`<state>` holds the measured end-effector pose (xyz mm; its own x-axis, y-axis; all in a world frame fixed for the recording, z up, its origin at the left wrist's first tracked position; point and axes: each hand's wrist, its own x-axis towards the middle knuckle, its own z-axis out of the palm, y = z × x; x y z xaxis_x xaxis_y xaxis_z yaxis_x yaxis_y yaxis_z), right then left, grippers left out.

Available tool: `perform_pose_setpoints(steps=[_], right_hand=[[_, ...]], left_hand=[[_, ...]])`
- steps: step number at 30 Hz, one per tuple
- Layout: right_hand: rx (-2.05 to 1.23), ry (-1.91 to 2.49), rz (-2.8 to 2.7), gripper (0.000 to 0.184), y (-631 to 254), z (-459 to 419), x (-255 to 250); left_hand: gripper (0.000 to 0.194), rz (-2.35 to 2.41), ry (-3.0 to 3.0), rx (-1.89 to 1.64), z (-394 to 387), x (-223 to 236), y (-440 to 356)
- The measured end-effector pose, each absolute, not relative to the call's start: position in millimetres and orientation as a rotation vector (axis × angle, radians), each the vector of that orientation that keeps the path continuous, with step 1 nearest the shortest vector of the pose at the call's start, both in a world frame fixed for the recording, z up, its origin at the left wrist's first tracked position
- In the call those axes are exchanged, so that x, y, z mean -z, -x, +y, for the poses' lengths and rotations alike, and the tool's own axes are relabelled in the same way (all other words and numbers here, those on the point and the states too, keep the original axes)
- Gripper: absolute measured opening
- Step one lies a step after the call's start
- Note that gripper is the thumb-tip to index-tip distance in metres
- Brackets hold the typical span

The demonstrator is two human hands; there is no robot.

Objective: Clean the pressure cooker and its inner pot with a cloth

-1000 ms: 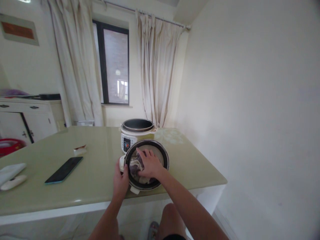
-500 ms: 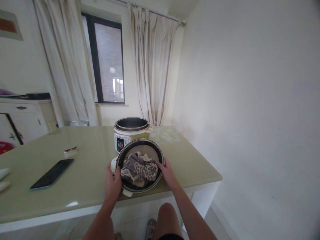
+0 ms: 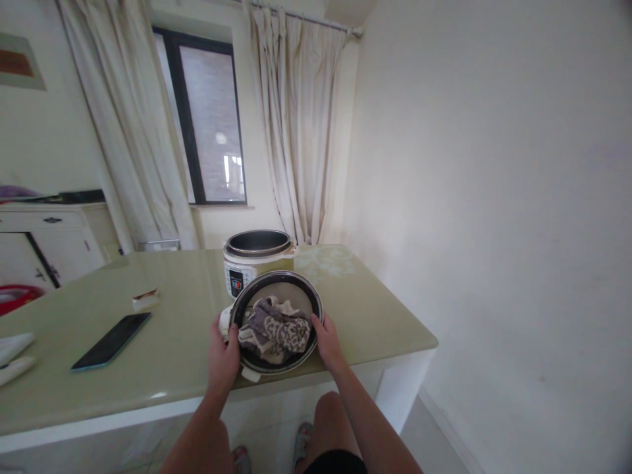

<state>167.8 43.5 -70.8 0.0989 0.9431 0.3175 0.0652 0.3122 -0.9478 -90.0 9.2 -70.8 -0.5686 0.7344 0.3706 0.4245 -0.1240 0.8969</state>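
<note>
From my station I see the lid squarely between the two hands, at the near edge of the table, tilted so its inner face looks up at me. I judge that tilt to be what counts, since the crumpled cloth lies loose against that face. The lid is round, with no long axis; the cloth's longer spread runs from hand to hand. The cooker stands open just beyond, toward the table's far edge and slightly left; I can't tell whether the lid touches it.

Neither hand is nearer: the left hand grips the lower-left rim, the right hand the right rim, thumbs forward, most fingers hidden behind. Both forearms rise from below the near edge, angling inward.
</note>
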Motion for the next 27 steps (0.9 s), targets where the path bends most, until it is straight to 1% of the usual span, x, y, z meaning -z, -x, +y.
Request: perform_pose_setpoints(steps=[3, 5, 7, 9, 10, 12, 15, 17, 20, 23, 27], right_hand=[[-0.876, 1.047, -1.309, 0.048, -167.7, 40.7, 68.8], [-0.884, 1.048, -1.320, 0.050, -167.5, 38.2, 67.3], [-0.902, 1.026, -1.338, 0.055, -167.2, 35.7, 66.2], [-0.928, 0.985, -1.366, 0.062, -167.2, 33.9, 65.8], [-0.939, 0.974, -1.377, 0.065, -167.5, 33.5, 65.8], [-0.956, 0.986, -1.391, 0.073, -168.3, 33.7, 66.4], [-0.971, 1.006, -1.390, 0.079, -169.6, 35.8, 68.3], [-0.965, 1.003, -1.387, 0.079, -169.9, 37.1, 69.6], [-0.933, 1.019, -1.393, 0.077, -169.4, 37.7, 71.1], [-0.911, 1.043, -1.411, 0.075, -168.7, 36.7, 71.6], [-0.899, 1.022, -1.430, 0.073, -167.5, 34.5, 71.0]], left_hand=[[0.074, 1.999, -1.446, -1.896, -1.2, 61.3, 87.7], [0.071, 1.985, -1.738, -1.919, -8.0, 50.8, 82.2], [0.063, 1.793, -2.194, -1.669, -10.9, 38.8, 71.7], [0.060, 1.605, -2.513, -1.260, -8.5, 27.7, 56.4], [0.061, 1.568, -2.587, -1.085, -5.7, 23.0, 47.8], [0.066, 1.571, -2.642, -0.856, 1.4, 15.0, 30.7], [0.074, 1.535, -2.699, -0.624, 12.4, 3.4, 12.8], [0.070, 1.521, -2.706, -0.505, 19.8, -5.7, 8.8], [0.062, 1.562, -2.707, -0.446, 32.7, -19.1, 13.5], [0.058, 1.735, -2.665, -0.531, 44.2, -26.2, 24.7], [0.058, 1.956, -2.548, -0.641, 41.4, -18.0, 38.8]])
